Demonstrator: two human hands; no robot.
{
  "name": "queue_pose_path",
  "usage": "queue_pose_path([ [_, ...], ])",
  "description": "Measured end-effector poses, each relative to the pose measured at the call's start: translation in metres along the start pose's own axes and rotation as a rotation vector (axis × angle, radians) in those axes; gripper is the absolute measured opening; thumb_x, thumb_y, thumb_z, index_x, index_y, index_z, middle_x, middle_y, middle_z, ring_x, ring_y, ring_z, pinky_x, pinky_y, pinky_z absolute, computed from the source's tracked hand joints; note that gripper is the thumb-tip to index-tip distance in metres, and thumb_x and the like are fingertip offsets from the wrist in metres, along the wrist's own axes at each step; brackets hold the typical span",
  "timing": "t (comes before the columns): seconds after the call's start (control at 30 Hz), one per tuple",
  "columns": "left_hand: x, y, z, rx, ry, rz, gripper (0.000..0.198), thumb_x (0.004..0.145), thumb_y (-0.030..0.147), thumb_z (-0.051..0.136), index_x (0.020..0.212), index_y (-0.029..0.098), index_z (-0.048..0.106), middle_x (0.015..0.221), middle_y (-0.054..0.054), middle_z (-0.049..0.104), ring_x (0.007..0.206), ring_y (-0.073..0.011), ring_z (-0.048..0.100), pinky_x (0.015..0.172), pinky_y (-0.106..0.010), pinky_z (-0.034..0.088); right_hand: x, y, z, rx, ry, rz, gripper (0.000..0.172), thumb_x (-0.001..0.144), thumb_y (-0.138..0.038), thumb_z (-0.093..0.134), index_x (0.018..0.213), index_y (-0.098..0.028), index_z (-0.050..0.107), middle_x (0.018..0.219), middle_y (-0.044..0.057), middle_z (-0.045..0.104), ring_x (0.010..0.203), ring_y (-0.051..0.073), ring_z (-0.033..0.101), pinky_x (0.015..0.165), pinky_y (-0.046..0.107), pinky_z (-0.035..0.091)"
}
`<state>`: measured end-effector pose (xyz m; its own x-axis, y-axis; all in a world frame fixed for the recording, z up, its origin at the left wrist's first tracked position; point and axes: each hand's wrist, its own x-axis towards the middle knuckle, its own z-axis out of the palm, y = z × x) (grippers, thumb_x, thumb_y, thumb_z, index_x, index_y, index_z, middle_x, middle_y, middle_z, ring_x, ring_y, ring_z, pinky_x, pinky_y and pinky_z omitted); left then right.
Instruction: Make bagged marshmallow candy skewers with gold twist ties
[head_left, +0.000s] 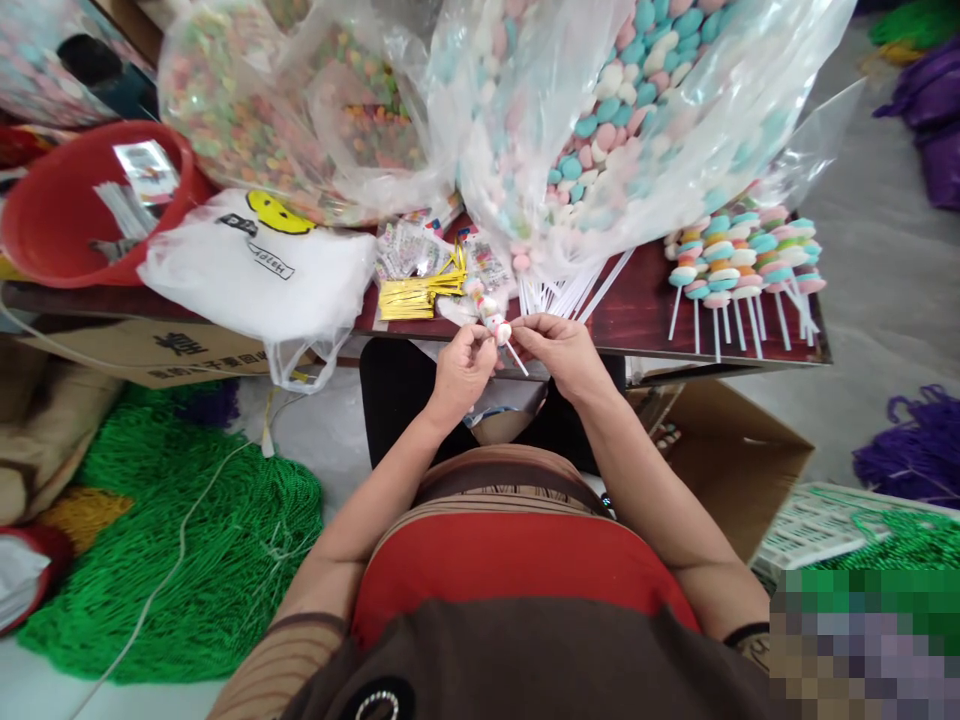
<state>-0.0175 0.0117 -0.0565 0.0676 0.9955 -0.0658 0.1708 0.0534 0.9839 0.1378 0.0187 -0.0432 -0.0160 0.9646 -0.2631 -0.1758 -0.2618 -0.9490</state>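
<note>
My left hand [463,367] and my right hand [564,352] meet at the front edge of a dark red table [645,305]. Both pinch one candy skewer [495,325], a white stick with pastel discs in a clear wrapper. The stick end points down to the right between the hands. Just behind the hands lie a bundle of gold twist ties [416,295], small printed wrappers [412,250] and loose white sticks [570,290].
Finished candy skewers [742,265] lie in a row at the table's right. Big clear bags of pastel candy [615,110] and small colourful candy [300,110] stand behind. A red basin [60,215] and white smiley bag [255,265] sit left. Green bead strings [187,540] and a cardboard box [735,460] are on the floor.
</note>
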Motion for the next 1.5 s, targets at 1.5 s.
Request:
queue_pose_path([
  [1.5,0.004,-0.003,-0.005,0.343,-0.051,0.134,0.013,0.091,0.020,0.055,0.103,0.024,0.053,0.087,-0.001,0.074,0.081,-0.0173,0.072,0.073,-0.025,0.048,-0.003,0.013,0.010,-0.442,0.094,-0.227,0.018,0.080,-0.038,0.071,0.080,-0.020,0.065,0.072,-0.001,0.066,0.065,0.013,0.054,0.065,0.028,0.046],
])
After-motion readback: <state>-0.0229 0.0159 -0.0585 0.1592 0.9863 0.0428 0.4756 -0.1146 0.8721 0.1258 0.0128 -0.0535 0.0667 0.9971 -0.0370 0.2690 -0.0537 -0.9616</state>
